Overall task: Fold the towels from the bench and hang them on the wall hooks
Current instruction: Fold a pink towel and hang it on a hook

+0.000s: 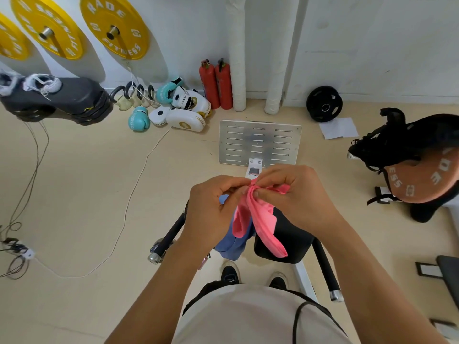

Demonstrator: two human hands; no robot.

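Both hands up together: left hand (213, 207) and right hand (295, 194) pinch the pink towel (255, 219) between them; blue towel (232, 244) hangs just below.

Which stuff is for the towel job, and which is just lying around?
For the job: crumpled pink cloth towel, blue cloth towel, black padded bench.

Lying about: two red fire extinguishers, teal boxing gloves, yellow weight plates, black round weight plate.
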